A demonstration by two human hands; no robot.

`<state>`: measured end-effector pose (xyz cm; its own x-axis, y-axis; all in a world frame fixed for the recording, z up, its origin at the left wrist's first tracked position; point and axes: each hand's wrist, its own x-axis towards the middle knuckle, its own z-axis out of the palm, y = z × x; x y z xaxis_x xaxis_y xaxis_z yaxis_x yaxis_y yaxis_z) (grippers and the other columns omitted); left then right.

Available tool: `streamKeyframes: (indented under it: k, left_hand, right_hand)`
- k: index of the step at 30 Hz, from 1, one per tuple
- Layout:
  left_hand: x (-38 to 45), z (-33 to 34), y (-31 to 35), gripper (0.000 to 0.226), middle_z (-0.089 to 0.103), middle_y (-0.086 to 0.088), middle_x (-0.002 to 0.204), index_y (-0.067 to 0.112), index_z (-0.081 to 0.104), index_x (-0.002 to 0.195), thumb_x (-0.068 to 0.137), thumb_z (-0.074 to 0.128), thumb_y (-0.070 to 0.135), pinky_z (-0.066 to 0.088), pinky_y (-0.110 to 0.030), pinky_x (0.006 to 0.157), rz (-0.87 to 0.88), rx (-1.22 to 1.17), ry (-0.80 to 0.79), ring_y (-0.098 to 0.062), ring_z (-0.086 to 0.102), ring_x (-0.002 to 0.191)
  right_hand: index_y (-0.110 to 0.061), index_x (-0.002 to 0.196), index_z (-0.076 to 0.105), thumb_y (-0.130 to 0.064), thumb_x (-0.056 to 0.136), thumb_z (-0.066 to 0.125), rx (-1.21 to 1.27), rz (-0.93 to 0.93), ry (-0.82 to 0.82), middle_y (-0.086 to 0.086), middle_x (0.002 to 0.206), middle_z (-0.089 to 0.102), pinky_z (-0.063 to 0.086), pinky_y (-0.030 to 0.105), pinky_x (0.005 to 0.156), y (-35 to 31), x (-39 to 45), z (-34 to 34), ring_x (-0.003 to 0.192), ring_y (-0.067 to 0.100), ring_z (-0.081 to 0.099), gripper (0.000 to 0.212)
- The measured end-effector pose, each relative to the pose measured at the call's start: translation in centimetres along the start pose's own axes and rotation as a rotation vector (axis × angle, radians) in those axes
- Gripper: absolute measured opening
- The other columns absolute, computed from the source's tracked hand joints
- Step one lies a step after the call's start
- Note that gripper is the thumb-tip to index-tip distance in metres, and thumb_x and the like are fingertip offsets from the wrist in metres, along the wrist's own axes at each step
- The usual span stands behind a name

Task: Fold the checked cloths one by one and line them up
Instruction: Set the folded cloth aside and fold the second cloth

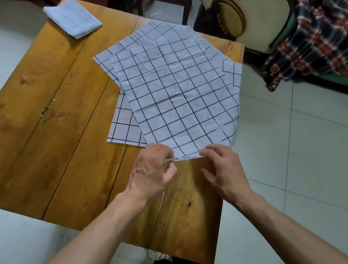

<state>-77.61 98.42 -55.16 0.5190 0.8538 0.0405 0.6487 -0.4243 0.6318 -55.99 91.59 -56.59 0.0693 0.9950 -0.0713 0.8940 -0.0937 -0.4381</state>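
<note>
Wood: plank table (54,109), honey-brown, knots and dark seams between the boards; it fills the left and middle of the head view.
Top cloth: white checked cloth (179,95) with dark grid lines, lying open and creased on the right half of the table; its right side overhangs the table edge.
Cloths beneath: more checked cloths (123,132) spread flat under the top one, their edges showing at its left and far sides. How many I cannot tell.
Folded cloth: one folded checked cloth (74,16), a small rectangle at the far left corner of the table, well apart from the open pile.
Left hand: left hand (151,170) at the near edge of the top cloth, thumb and forefinger pinched on the near left corner; the other fingers curl under.
Right hand: right hand (224,169) just beside the left one, fingertips touching the same near edge further right. Fingers are bent and spread; whether they actually pinch the fabric or only rest on it I cannot tell.
Near edge: slightly lifted and puckered between the two hands.
Floor: pale tiles (302,166) to the right of the table.
Background: cream chair (264,18) beyond the far right corner of the table; a dark plaid blanket (314,36) with red and white bars draped to its right.
</note>
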Motion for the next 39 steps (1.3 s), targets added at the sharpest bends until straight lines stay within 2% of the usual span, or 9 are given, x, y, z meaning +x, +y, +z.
streamKeyframes:
  k: [5, 11, 15, 18, 22, 27, 30, 33, 39]
  left_hand:
    - [-0.3, -4.6, -0.4, 0.015, 0.068, 0.006, 0.091, 0.017, 0.064, 0.089, 0.083, 0.054, 0.026, 0.054, -0.028, 0.074, -0.067, -0.169, 0.076, -0.009, 0.063, 0.088]
    - [-1.6, -8.3, -1.1, 0.022, 0.068, 0.007, 0.098, 0.018, 0.066, 0.097, 0.082, 0.061, 0.033, 0.052, -0.025, 0.072, -0.035, -0.112, 0.116, -0.008, 0.061, 0.095]
    - [-1.9, -9.4, -1.2, 0.024, 0.071, 0.002, 0.096, 0.017, 0.069, 0.100, 0.079, 0.077, 0.025, 0.046, -0.035, 0.084, 0.053, 0.147, 0.129, -0.018, 0.065, 0.093]
    - [-2.0, -10.8, -0.5, 0.005, 0.068, 0.006, 0.083, 0.018, 0.068, 0.086, 0.082, 0.072, 0.016, 0.047, -0.041, 0.077, 0.077, 0.147, 0.220, -0.017, 0.063, 0.080]
    - [-2.5, -13.1, 0.3, 0.005, 0.070, 0.005, 0.082, 0.015, 0.070, 0.083, 0.078, 0.069, 0.015, 0.046, -0.038, 0.076, 0.037, 0.074, 0.277, -0.017, 0.065, 0.077]
    - [-3.3, -15.7, 0.0, 0.009, 0.074, 0.000, 0.085, 0.012, 0.074, 0.087, 0.080, 0.077, 0.007, 0.043, -0.031, 0.076, 0.056, 0.147, 0.245, -0.017, 0.067, 0.079]
    - [-4.0, -17.1, 0.2, 0.014, 0.074, 0.001, 0.087, 0.013, 0.075, 0.089, 0.086, 0.066, 0.023, 0.047, -0.034, 0.076, 0.048, 0.156, 0.220, -0.016, 0.068, 0.081]
    - [-4.6, -18.5, 0.9, 0.023, 0.074, 0.003, 0.086, 0.014, 0.075, 0.089, 0.088, 0.060, 0.030, 0.042, -0.023, 0.077, 0.064, 0.149, 0.173, -0.013, 0.066, 0.081]
    - [-4.9, -20.4, 1.4, 0.028, 0.072, 0.004, 0.090, 0.016, 0.072, 0.096, 0.094, 0.051, 0.034, 0.056, -0.043, 0.069, 0.042, 0.130, 0.105, -0.013, 0.066, 0.083]
  right_hand:
    - [-0.018, 0.106, 0.071, -0.010, 0.075, 0.079, 0.011, -0.019, 0.154, 0.002, 0.101, 0.063, 0.047, 0.038, 0.082, -0.8, 1.4, -1.4, 0.094, 0.024, 0.056, 0.033]
    - [-0.020, 0.091, 0.070, -0.014, 0.083, 0.074, 0.004, -0.093, 0.140, -0.002, 0.088, 0.063, 0.046, 0.038, 0.075, -3.2, 2.5, -2.7, 0.085, 0.022, 0.055, 0.011]
    - [-0.018, 0.090, 0.069, -0.011, 0.079, 0.075, -0.016, -0.151, 0.140, -0.001, 0.087, 0.062, 0.047, 0.038, 0.072, -5.4, 2.5, -3.8, 0.081, 0.023, 0.054, 0.015]
    - [-0.018, 0.090, 0.068, -0.010, 0.075, 0.077, -0.027, -0.183, 0.159, -0.001, 0.088, 0.062, 0.045, 0.037, 0.072, -6.5, 2.2, -5.0, 0.081, 0.023, 0.054, 0.019]
    - [-0.017, 0.092, 0.069, -0.013, 0.073, 0.080, -0.044, -0.157, 0.162, -0.001, 0.090, 0.064, 0.044, 0.035, 0.074, -6.3, 1.4, -6.4, 0.084, 0.022, 0.056, 0.022]
    - [-0.017, 0.088, 0.072, -0.006, 0.077, 0.078, -0.039, -0.092, 0.172, 0.000, 0.085, 0.064, 0.049, 0.036, 0.069, -5.1, 0.3, -7.9, 0.077, 0.020, 0.056, 0.016]
    - [-0.019, 0.092, 0.074, -0.010, 0.083, 0.075, -0.010, -0.051, 0.153, -0.002, 0.087, 0.064, 0.052, 0.037, 0.069, -5.3, -0.6, -9.5, 0.077, 0.017, 0.057, 0.013]
    - [-0.019, 0.093, 0.073, -0.012, 0.085, 0.073, 0.018, -0.044, 0.149, -0.004, 0.086, 0.062, 0.054, 0.037, 0.069, -6.2, -1.4, -11.1, 0.076, 0.017, 0.056, 0.011]
    - [-0.021, 0.091, 0.072, -0.013, 0.084, 0.075, 0.126, -0.057, 0.110, -0.010, 0.085, 0.063, 0.052, 0.024, 0.071, -7.0, -1.6, -13.5, 0.076, 0.009, 0.060, 0.011]
